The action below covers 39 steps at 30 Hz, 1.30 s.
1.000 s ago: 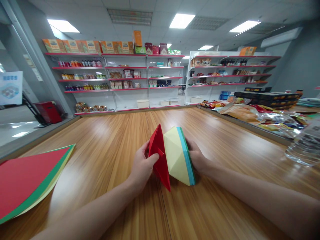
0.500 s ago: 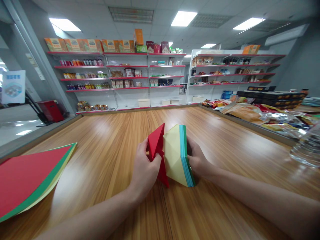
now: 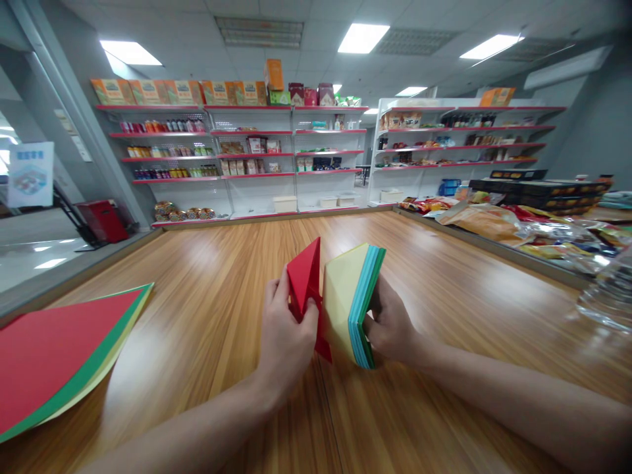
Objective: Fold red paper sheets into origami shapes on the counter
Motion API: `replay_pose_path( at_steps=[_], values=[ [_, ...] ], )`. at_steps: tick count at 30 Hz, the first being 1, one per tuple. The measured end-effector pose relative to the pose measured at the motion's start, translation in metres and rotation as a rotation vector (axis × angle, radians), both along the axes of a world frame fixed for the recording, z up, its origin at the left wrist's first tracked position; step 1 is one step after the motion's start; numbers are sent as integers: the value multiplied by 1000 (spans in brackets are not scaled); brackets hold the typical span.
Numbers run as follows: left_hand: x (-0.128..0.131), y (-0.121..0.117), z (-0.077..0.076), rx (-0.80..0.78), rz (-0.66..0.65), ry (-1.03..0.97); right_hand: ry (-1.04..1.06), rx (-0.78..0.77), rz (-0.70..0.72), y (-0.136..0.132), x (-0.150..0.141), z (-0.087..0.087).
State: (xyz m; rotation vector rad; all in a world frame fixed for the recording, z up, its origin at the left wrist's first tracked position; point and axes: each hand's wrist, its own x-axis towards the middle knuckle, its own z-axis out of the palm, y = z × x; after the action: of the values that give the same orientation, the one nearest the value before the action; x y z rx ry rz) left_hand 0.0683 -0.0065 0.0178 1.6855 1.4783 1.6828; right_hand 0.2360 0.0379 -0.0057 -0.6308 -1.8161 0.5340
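Observation:
My left hand point(image 3: 286, 332) is closed on a folded red paper piece point(image 3: 305, 280), thumb pressed on its front. My right hand point(image 3: 392, 326) grips a stack of folded papers point(image 3: 353, 303) from behind, with a yellow face towards me and blue and green layers at its right edge. Both pieces stand upright, side by side and touching, just above the wooden table point(image 3: 222, 296).
A pile of flat coloured sheets point(image 3: 54, 355), red on top, lies at the table's left edge. Snack packets point(image 3: 518, 227) and a clear plastic bottle point(image 3: 607, 296) sit at the right. Store shelves point(image 3: 237, 158) line the far wall.
The hands have lifted the folded pieces slightly and turned the yellow stack, so its blue and green edge now faces more towards me. The red piece has moved closer against the stack.

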Motion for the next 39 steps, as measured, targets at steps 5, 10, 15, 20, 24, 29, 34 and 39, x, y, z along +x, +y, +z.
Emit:
replay_pose_path(
  at_steps=[5,10,15,20,24,29,34,39],
  values=[
    [0,1,0,-4,-1,0,-16,14,-7,1,2,-1],
    [-1,1,-1,14,-22,29,-92,41,-76,1,3,-2],
    [-1,-1,1,37,-30,53,-102,59,-121,-1,2,-2],
    [-2,-1,2,51,-21,40,-115,55,-150,-3,0,2],
    [-2,-1,2,36,-26,48,-156,46,-154,-4,-1,5],
    [-1,-3,3,29,-35,105,-140,68,-158,-6,0,5],
    [0,-3,5,5,-16,146,-124,83,-159,-5,1,2],
    [1,-8,6,49,5,205,-152,104,-165,-7,-1,4]
  ],
)
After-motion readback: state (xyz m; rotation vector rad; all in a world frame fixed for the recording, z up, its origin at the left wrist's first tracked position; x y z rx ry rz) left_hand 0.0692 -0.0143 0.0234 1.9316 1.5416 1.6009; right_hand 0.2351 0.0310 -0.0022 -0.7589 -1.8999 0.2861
